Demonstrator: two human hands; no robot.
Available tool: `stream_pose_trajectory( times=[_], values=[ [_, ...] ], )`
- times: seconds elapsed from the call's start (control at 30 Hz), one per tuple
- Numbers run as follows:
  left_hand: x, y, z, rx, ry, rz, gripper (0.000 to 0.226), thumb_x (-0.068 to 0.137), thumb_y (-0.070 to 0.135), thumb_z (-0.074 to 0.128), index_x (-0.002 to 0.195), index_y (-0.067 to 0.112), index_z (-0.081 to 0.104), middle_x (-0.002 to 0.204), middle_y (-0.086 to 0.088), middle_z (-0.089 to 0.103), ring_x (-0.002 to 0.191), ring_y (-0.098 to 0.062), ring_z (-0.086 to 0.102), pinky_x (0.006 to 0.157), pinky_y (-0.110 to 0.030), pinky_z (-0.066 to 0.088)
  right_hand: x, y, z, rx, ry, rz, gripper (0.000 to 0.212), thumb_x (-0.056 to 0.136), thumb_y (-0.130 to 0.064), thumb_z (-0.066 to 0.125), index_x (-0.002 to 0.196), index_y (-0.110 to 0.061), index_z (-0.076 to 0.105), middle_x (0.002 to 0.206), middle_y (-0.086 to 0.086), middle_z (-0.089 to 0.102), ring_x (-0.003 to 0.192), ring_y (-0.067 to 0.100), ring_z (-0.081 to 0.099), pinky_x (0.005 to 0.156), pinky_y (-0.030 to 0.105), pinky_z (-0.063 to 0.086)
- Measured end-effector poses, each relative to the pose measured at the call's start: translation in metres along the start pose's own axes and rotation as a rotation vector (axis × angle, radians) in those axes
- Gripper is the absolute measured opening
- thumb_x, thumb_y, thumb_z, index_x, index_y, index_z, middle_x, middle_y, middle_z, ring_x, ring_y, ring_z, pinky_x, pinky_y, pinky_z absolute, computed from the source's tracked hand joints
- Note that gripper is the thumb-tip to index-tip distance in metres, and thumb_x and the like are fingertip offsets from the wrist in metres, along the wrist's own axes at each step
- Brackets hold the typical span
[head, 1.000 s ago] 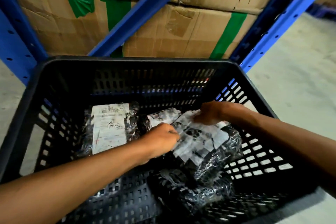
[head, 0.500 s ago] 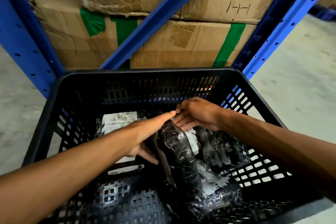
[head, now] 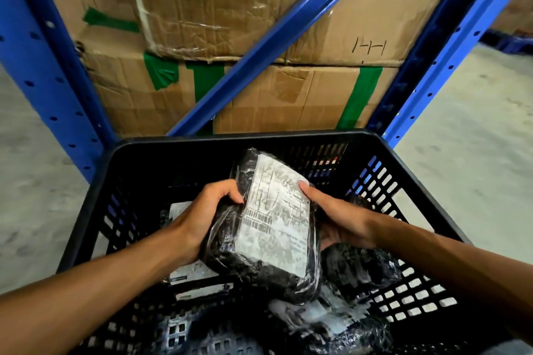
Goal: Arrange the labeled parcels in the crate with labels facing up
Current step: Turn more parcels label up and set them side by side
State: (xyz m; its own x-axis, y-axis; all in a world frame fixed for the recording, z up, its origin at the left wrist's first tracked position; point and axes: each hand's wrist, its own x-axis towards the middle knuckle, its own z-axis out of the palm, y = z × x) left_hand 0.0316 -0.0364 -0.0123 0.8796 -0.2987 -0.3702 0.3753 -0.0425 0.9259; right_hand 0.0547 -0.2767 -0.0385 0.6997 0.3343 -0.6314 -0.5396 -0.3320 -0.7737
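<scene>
**Parcel held label-up over crate, both hands**

Blue rack (head: 46, 72) fills the back, with a diagonal brace crossing stacked cardboard boxes (head: 302, 95) that carry green tape. Grey floor (head: 467, 130) on both sides.

Black slotted crate (head: 95, 210) sits in front of the rack, near the camera. Several black plastic-wrapped parcels lie inside. One at left (head: 184, 274) is mostly hidden under the forearm, with white label patches showing. Another at the lower right (head: 326, 320) has a crumpled label. A dark one (head: 360, 268) sits by the right wall.

Held parcel (head: 268, 228) is raised above the others, mid-crate, tilted, its white barcode label (head: 277, 222) facing up toward the camera.

Left hand (head: 207, 216) wraps the parcel's left edge, fingers curled over the top. Right hand (head: 337, 219) grips the right edge, thumb pressed on the label, other fingers under and hidden.
</scene>
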Motion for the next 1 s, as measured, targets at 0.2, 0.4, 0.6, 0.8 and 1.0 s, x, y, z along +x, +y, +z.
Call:
stream_pose_trajectory(
  times=[0.2,0.4,0.6,0.8,1.0],
  values=[
    [0.001,-0.016,-0.007,0.113,0.143,-0.238,0.046,0.079,0.035,0.064,0.119,0.012,0.067,0.118,-0.014,0.069,0.112,-0.024,0.064,0.087,-0.024,0.052,0.004,-0.001,0.019,-0.168,0.178,-0.108,0.062,0.071,-0.076,0.05,0.088,-0.021,0.072,0.072,-0.01,0.078,0.061,0.01,0.073,0.045,0.022,0.054],
    [-0.01,-0.013,-0.023,0.208,0.246,-0.101,0.052,0.064,0.037,0.082,0.112,0.029,0.062,0.099,0.004,0.077,0.082,-0.015,0.076,0.077,-0.032,0.061,0.01,-0.017,0.027,-0.366,0.233,-0.14,0.061,0.073,-0.069,0.058,0.099,-0.014,0.068,0.096,0.011,0.076,0.084,0.026,0.074,0.072,0.04,0.062],
    [-0.011,0.035,-0.026,0.768,-0.081,0.11,0.061,0.05,0.036,0.088,0.107,0.028,0.07,0.094,0.008,0.078,0.086,-0.005,0.072,0.079,-0.025,0.057,-0.009,-0.073,0.021,-0.756,-0.026,-0.406,0.072,0.057,-0.057,0.08,0.12,-0.032,0.056,0.111,-0.011,0.07,0.099,-0.002,0.065,0.08,0.007,0.051],
    [-0.002,0.019,-0.021,0.747,-0.033,-0.011,0.071,0.061,0.047,0.083,0.122,0.028,0.053,0.119,0.003,0.065,0.103,-0.015,0.065,0.093,-0.033,0.053,-0.022,-0.057,0.013,-0.676,-0.051,-0.361,0.044,0.066,-0.041,0.083,0.106,-0.029,0.071,0.104,-0.015,0.076,0.098,0.001,0.069,0.088,0.017,0.052],
    [-0.006,-0.006,-0.006,0.423,0.28,-0.35,0.09,0.078,0.062,0.059,0.151,0.022,0.023,0.152,-0.007,0.037,0.128,-0.029,0.047,0.101,-0.037,0.043,-0.027,-0.027,-0.019,-0.135,0.202,-0.129,0.076,0.047,-0.049,0.082,0.104,0.001,0.071,0.107,0.029,0.07,0.084,0.035,0.072,0.085,0.056,0.054]
  ],
)
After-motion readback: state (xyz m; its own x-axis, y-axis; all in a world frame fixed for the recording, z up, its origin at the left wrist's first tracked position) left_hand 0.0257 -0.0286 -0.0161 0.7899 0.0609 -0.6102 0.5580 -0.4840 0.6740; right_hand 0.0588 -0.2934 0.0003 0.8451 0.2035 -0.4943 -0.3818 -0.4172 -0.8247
